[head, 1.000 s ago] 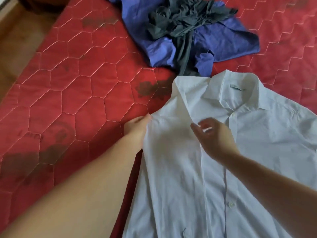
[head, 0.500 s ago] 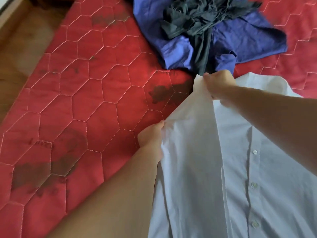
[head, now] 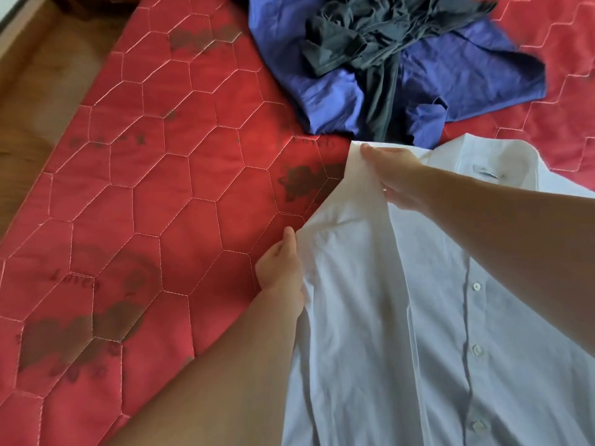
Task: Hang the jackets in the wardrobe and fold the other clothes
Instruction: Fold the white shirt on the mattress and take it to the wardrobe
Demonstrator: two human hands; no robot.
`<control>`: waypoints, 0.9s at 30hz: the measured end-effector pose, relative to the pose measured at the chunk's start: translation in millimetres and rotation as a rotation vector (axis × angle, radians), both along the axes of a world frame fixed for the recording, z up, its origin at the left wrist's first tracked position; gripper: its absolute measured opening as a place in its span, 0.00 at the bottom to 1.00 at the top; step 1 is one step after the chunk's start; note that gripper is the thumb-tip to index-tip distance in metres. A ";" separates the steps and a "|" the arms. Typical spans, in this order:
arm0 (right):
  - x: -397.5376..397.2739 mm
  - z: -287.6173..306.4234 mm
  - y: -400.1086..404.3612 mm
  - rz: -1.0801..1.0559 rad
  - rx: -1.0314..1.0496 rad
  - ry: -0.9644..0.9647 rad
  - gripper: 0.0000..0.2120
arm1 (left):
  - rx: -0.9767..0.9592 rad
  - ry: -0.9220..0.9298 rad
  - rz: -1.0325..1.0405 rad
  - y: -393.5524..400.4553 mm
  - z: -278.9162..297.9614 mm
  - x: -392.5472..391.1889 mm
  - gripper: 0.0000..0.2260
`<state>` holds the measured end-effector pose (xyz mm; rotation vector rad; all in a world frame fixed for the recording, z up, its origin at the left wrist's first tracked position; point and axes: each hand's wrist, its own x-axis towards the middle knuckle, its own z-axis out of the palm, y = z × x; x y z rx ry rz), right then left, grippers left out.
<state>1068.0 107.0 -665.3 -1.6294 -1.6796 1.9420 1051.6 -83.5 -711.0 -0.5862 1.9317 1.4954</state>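
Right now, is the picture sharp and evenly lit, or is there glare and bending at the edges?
Head view: soft, even daylight with no harsh glare; the white shirt looks faintly bluish, its folds gently shaded. The left hand and right hand look reasonably sharp. The red quilt has a mild sheen, and its stitch lines lean, suggesting wide-angle distortion.

One head camera looks steeply down, close over the bed [head: 154,188], floor [head: 38,91] at its left.

right hand [head: 394,178] moved onto shirt [head: 418,317] collar
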 end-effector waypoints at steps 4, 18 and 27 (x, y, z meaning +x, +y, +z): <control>17.3 -8.5 -0.1 0.292 0.242 -0.300 0.20 | 0.030 -0.050 0.078 1.1 1.5 -0.7 0.17; 80.6 -21.4 -90.8 0.342 1.057 0.068 0.21 | 0.050 -0.135 0.036 0.0 5.1 -7.0 0.14; 288.7 -68.7 -272.9 0.627 1.029 -0.189 0.29 | 0.077 0.163 -0.191 -33.5 8.8 -41.2 0.24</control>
